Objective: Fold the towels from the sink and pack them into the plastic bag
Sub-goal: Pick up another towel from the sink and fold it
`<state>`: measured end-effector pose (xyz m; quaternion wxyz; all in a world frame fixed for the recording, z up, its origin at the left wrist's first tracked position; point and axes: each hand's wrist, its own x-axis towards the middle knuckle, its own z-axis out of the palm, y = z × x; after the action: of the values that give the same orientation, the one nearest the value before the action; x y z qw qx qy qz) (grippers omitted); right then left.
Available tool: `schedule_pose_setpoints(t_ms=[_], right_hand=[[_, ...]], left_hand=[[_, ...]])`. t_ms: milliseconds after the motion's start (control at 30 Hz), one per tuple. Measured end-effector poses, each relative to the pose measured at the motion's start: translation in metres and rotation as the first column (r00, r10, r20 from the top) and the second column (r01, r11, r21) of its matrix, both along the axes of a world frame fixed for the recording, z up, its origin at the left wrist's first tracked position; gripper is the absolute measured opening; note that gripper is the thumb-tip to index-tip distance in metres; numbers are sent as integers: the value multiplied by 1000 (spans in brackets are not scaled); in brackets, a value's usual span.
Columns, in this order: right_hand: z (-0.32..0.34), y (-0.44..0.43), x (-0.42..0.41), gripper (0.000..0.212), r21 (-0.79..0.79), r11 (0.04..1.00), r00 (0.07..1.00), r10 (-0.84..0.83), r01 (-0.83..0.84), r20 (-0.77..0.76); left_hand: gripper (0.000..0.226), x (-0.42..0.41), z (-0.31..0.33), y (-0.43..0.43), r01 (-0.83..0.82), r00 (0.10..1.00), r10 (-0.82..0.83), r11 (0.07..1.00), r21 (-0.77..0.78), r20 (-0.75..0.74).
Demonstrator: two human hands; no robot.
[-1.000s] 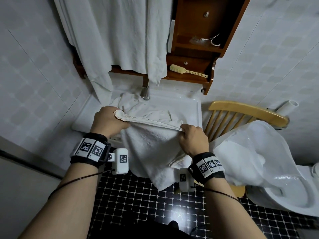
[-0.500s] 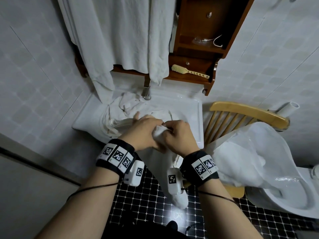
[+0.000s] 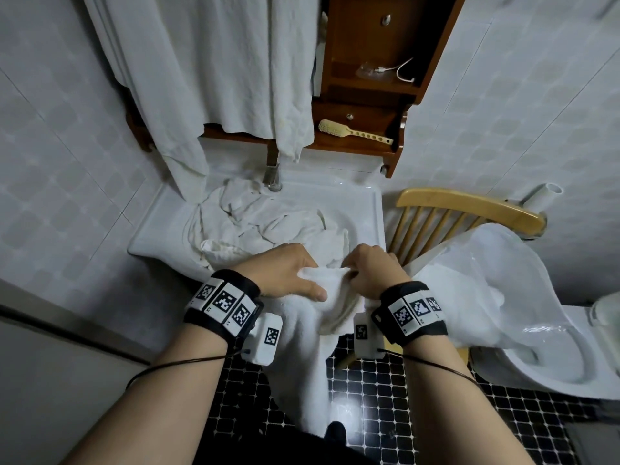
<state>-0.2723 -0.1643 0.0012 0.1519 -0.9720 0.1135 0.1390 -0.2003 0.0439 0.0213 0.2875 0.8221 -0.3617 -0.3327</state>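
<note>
Head view, far left: a hanging cloth (image 3: 208, 78) drapes from above down to the back corner of the sink (image 3: 376, 211); it is outside the basin, so I judge it no part of the job.
Towel pile: crumpled towels (image 3: 255, 223) fill the basin below the tap (image 3: 273, 177), unfolded, so several are left to do.
Left hand: the left hand (image 3: 285, 275) grips the top edge of the held towel (image 3: 303, 357), fingers curled over the far side and thumb flat on the near face, which pins the layers together.
Held towel: it is bunched between both hands at the sink's front rim and hangs down toward the dark floor tiles. Letting it hang lets its weight pull the halves straight.
Right hand: the right hand (image 3: 372, 273) is clamped on the same top edge, fingers curled round the cloth, close beside the left, which suggests two corners are being matched for a fold.
Chair: a wooden chair (image 3: 469, 201) stands just right of the sink and props up the bag.
Plastic bag: the plastic bag (image 3: 503, 263) lies over the chair with a white mass showing through, probably packed towels; it sits near the right hand, a short carry away.
</note>
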Motion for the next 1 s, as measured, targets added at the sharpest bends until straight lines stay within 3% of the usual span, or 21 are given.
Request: schedule_pose_setpoints(t_ms=[100, 167, 267, 300, 367, 400, 467, 600, 667, 733, 800, 900, 933, 1000], right_hand=[[-12, 19, 10, 28, 9, 999, 925, -36, 36, 377], [-21, 34, 14, 31, 222, 968, 849, -214, 118, 483], [-20, 47, 10, 57, 546, 824, 899, -344, 152, 269], [-16, 49, 7, 67, 674, 722, 929, -341, 159, 146], [-12, 53, 1, 72, 874, 470, 977, -214, 119, -18], [-11, 53, -3, 60, 913, 406, 994, -110, 31, 15], [-13, 55, -7, 28, 886, 440, 989, 39, -144, 141], [-14, 60, 2, 7, 745, 635, 967, 9, -203, 256], [-14, 60, 8, 7, 688, 682, 952, 40, -248, 303], [-13, 56, 12, 11, 651, 716, 949, 50, -253, 313], [-14, 51, 15, 23, 635, 724, 945, 70, -269, 321], [-12, 48, 16, 29, 661, 695, 942, 75, -284, 326], [-10, 48, 16, 31, 673, 685, 941, 57, -281, 334], [-10, 48, 16, 36, 691, 676, 934, -15, -255, 358]], left_hand=[[55, -8, 1, -1, 0, 1000, 0, 1000, -24, 2], [33, -7, 1, 1, -19, 1000, 19, 999, -28, -2], [27, -3, 4, 15, -59, 998, 60, 995, -75, 7], [19, -1, 3, 20, -89, 996, 91, 990, -105, 14], [26, 5, 1, 31, -148, 988, 153, 977, -151, 23], [28, 7, 0, 35, -174, 983, 182, 970, -172, 36], [25, 10, -2, 39, -218, 970, 234, 955, -201, 61], [23, 10, -4, 40, -221, 959, 255, 946, -237, 124], [27, 11, -5, 42, -193, 965, 228, 953, -234, 133], [51, 10, -9, 46, -234, 958, 260, 952, -197, 124], [70, 6, -10, 48, -289, 948, 299, 953, -94, 112], [89, 2, -19, 53, -248, 968, 243, 964, 100, 55], [92, 2, -21, 54, -243, 970, 239, 955, 170, 43], [74, 0, -22, 52, -273, 962, 269, 924, 269, 51]])
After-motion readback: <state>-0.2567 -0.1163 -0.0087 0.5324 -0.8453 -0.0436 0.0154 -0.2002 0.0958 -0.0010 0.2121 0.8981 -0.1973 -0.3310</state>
